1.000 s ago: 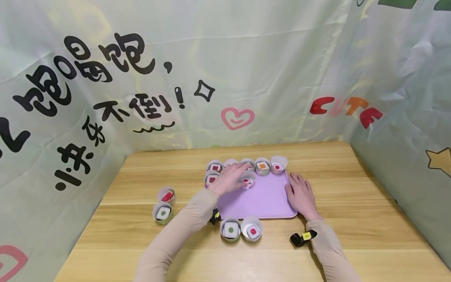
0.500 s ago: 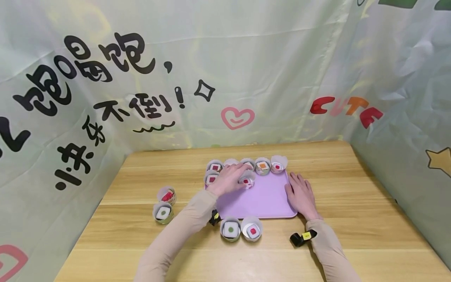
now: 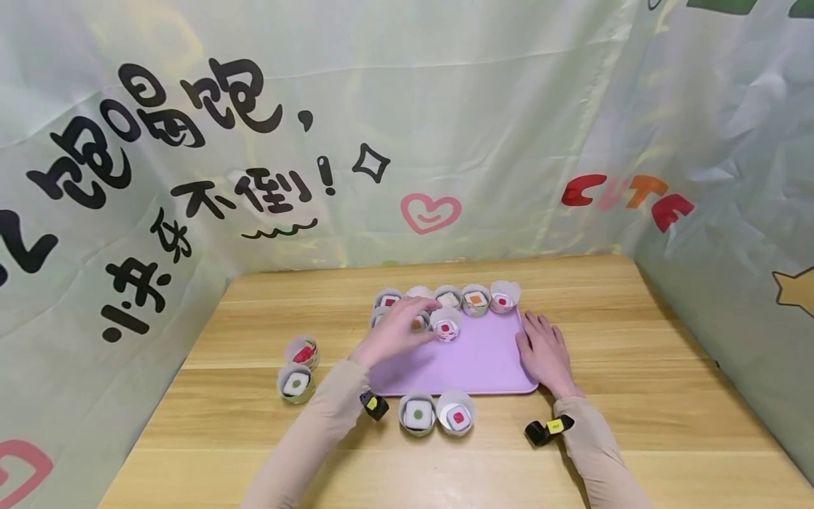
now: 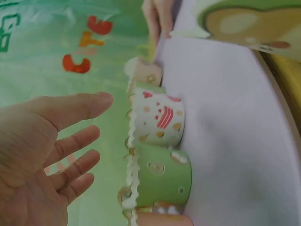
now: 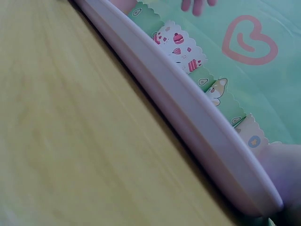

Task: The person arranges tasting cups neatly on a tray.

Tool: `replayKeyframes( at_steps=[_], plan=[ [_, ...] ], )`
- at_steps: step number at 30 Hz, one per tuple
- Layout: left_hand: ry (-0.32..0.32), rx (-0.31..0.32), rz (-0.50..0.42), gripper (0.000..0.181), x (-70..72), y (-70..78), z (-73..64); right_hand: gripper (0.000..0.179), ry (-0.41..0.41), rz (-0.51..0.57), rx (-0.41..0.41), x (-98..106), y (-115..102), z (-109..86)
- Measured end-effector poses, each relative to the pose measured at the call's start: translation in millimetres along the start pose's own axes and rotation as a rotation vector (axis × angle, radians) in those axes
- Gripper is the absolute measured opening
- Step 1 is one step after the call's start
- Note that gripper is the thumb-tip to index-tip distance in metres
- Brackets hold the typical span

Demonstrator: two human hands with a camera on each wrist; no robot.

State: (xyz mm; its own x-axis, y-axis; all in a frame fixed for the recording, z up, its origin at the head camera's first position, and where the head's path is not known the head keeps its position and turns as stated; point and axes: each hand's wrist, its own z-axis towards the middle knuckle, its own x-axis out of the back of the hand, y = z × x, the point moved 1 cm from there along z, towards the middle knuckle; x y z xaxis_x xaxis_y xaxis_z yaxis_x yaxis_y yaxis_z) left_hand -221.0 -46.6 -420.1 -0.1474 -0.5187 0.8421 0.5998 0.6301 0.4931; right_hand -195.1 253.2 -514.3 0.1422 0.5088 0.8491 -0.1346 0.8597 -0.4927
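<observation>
In the head view my left hand (image 3: 397, 331) hovers over the purple tray (image 3: 483, 360), its fingers relaxed and apart. Just right of its fingertips stands a paper baking cup (image 3: 447, 326) with a red-centred white square in it; in the left wrist view this white printed cup (image 4: 157, 117) is apart from the hand. A green cup (image 4: 162, 174) stands beside it. More filled cups line the tray's back, some partly hidden by the left hand. My right hand (image 3: 545, 353) rests with extended fingers along the tray's right edge.
Two cups, one green-centred (image 3: 417, 414) and one red-centred (image 3: 456, 414), stand before the tray's front edge. Left of the tray are a cup with red pieces (image 3: 302, 352) and a green-centred cup (image 3: 295, 384). A printed curtain (image 3: 509, 141) hangs behind the wooden table (image 3: 604, 297).
My left hand has let go of the red-centred cup and drawn back slightly toward the left and front, uncovering the cups behind it. The right hand has stayed put.
</observation>
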Motion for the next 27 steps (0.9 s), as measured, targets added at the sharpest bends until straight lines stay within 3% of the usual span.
replayKeyframes(
  at_steps=[9, 14, 18, 21, 27],
  plan=[
    [0.166, 0.072, -0.168, 0.048, 16.1, -14.6, -29.4, 0.052, -0.009, 0.008, -0.002, 1.0, 0.2, 0.2],
    [0.256, 0.208, -0.254, 0.054, 21.6, -29.7, -50.5, 0.051, 0.003, 0.008, 0.002, 0.6, -1.6, -0.1],
    [0.268, 0.354, -0.262, 0.06, 17.6, -43.3, -63.9, 0.052, -0.001, 0.008, 0.0, 1.3, -1.7, -0.3],
    [0.277, 0.425, -0.252, 0.064, 11.9, -51.3, -70.3, 0.052, -0.014, 0.005, -0.004, 1.6, -1.1, 0.0],
    [0.332, 0.455, -0.249, 0.058, 2.3, -65.1, -77.7, 0.053, -0.028, 0.001, -0.009, 0.4, -1.1, 0.7]
  ],
)
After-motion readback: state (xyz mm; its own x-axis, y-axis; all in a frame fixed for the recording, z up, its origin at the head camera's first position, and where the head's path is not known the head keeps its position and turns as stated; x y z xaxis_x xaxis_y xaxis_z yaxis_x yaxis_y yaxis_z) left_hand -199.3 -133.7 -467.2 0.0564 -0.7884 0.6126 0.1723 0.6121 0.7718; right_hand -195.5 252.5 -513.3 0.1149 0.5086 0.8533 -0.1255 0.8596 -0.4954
